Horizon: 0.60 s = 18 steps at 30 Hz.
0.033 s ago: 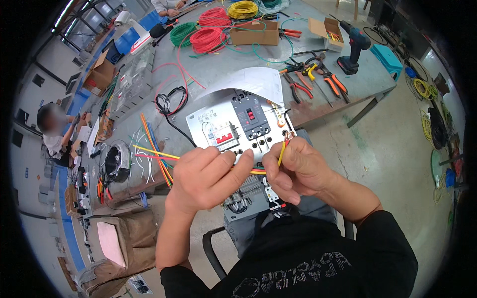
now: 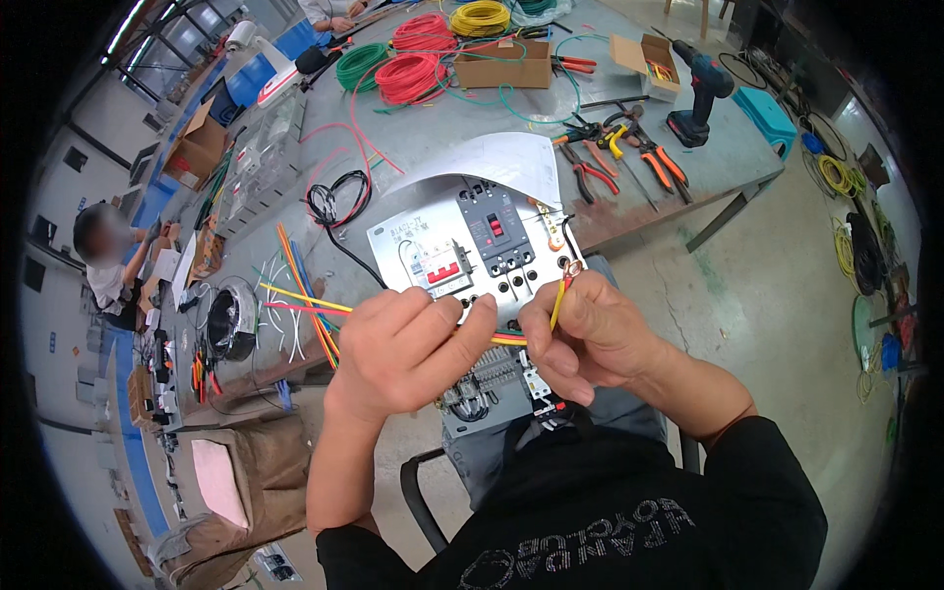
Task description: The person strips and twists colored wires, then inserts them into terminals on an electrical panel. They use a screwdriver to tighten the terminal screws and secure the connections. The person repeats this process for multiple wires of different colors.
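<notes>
A bundle of red, yellow and green wires [image 2: 509, 338] runs through my left hand [image 2: 393, 354], its fingers curled around it. Loose ends of a yellow and a red wire stick out on its left side. My right hand [image 2: 600, 339] pinches a yellow wire [image 2: 558, 307] tipped with a copper-coloured lug [image 2: 571, 266], which points up. Just beyond both hands tilts a metal mounting panel [image 2: 393, 254]. It carries a large dark circuit breaker [image 2: 497, 231] and a small breaker with a red lever [image 2: 444, 273]. Near my lap, a row of terminal blocks [image 2: 495, 377] is partly covered by my hands.
A curled white sheet [image 2: 492, 157] leans over the panel's far edge. Pliers [image 2: 595, 180] and a cordless drill [image 2: 693, 93] lie and stand to the right. Red wire coils [image 2: 418, 79] sit at the back. Loose coloured wires [image 2: 305, 285] lie left. Another person [image 2: 108, 256] works far left.
My left hand has shifted very slightly left and down with the wires in it. The right hand and the lug look unmoved.
</notes>
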{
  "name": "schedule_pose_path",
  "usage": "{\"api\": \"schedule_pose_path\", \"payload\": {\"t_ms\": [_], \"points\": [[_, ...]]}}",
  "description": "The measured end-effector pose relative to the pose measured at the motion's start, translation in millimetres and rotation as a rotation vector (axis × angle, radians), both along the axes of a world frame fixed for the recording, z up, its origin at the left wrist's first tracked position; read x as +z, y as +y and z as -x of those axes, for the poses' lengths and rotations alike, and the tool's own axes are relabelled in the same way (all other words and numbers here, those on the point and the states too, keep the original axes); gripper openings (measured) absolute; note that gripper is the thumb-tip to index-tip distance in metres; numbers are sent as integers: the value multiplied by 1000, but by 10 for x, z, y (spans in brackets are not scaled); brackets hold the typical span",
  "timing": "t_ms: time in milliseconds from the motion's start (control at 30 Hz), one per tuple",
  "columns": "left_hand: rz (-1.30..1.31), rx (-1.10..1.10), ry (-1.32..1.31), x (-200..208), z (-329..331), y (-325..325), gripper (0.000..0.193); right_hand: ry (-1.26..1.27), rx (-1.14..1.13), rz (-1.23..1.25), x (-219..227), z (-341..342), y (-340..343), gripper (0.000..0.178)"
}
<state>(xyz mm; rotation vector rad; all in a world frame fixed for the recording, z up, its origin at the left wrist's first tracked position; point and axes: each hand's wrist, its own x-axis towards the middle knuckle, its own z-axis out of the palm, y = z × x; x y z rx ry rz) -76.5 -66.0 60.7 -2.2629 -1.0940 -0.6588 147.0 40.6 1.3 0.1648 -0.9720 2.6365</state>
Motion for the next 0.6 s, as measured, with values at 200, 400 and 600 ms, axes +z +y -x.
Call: {"api": "schedule_pose_path", "payload": {"t_ms": [200,400,600], "points": [[63,-21,-18,-53,-29,-17,40,-44,-7,-69,-57,-46,9,50],[129,-11,-60,-146,-30,-75,40,-18,39,20,-164,-53,30,50],[156,-20,-38,-141,3,-75,39,-57,40,58,-116,-80,40,48]]}}
